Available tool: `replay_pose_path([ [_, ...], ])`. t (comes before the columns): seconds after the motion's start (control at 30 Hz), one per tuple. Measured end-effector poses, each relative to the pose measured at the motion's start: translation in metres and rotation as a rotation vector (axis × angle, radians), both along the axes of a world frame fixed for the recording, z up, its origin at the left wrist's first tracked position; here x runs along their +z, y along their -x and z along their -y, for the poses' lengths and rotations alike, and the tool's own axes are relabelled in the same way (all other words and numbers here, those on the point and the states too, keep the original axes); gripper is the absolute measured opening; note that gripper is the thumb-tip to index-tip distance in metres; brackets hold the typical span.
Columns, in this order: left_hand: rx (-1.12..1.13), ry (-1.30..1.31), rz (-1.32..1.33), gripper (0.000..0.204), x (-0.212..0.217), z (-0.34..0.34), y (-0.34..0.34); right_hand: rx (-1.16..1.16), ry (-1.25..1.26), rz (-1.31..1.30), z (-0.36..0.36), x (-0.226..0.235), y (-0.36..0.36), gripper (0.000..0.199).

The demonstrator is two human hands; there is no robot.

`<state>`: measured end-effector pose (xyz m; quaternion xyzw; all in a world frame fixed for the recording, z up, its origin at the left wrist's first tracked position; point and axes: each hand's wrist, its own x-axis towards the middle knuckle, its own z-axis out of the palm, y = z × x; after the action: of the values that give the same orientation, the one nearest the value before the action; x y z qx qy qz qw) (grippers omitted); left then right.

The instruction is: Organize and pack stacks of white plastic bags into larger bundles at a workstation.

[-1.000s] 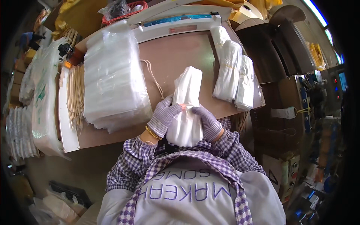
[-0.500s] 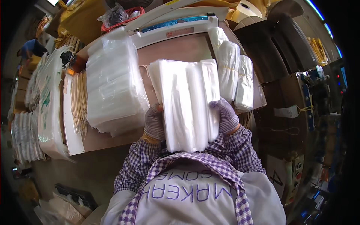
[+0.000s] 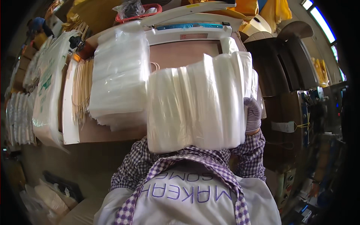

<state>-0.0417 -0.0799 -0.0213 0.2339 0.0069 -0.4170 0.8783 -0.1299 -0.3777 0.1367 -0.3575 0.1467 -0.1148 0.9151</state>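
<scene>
A wide stack of clear plastic bags (image 3: 195,105) is held up in front of my chest, its folds running lengthwise. My right hand (image 3: 253,117), in a striped grey-purple glove, grips the right edge of the stack. My left forearm, in a checked sleeve (image 3: 131,163), reaches behind the left part of the stack, which hides that hand and its fingers. Just left of the held stack, a tall pile of similar clear bags (image 3: 120,75) lies on the brown tabletop (image 3: 112,137).
A white long-armed sealer (image 3: 187,32) with a blue strip stands at the back. Beige ties (image 3: 80,88) lie left of the pile. A red basket (image 3: 157,9) sits at the far edge. Brown boxes (image 3: 279,112) and machine parts stand at right; wrapped bundles (image 3: 48,90) at far left.
The held stack has spread from a narrow folded bundle to a much wider one. My right hand has moved right with its edge. My left hand has passed out of sight behind the bags.
</scene>
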Motion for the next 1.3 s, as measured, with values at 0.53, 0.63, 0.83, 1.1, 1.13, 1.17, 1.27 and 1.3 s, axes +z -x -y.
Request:
replay_pose_path([
  [0.53,0.074,-0.076,-0.182,0.075,0.088,0.040,-0.018,-0.017,0.095,-0.073,-0.015,0.026,-0.005,0.058],
  [0.63,0.013,-0.062,-0.245,0.081,0.086,0.048,-0.016,-0.031,0.076,-0.109,-0.018,0.023,-0.006,0.056],
  [0.83,0.044,-0.120,-0.146,0.077,0.085,0.067,-0.012,0.007,0.196,0.089,-0.020,0.017,-0.012,0.021],
  [1.1,0.052,0.108,-0.234,0.080,0.097,0.068,-0.018,0.085,0.198,0.026,-0.019,0.067,-0.021,0.041],
  [1.13,0.021,0.086,-0.196,0.081,0.089,0.069,-0.019,0.098,0.209,-0.032,-0.020,0.065,-0.024,0.038],
  [1.17,-0.009,0.063,-0.158,0.083,0.084,0.070,-0.020,0.004,0.299,-0.119,-0.026,0.066,-0.019,0.039],
  [1.27,-0.048,-0.060,-0.153,0.088,0.081,0.071,-0.020,-0.011,0.102,-0.073,-0.040,0.091,-0.021,0.058],
  [1.3,-0.046,-0.053,-0.154,0.088,0.081,0.071,-0.020,-0.035,0.111,-0.064,-0.040,0.095,-0.021,0.052],
])
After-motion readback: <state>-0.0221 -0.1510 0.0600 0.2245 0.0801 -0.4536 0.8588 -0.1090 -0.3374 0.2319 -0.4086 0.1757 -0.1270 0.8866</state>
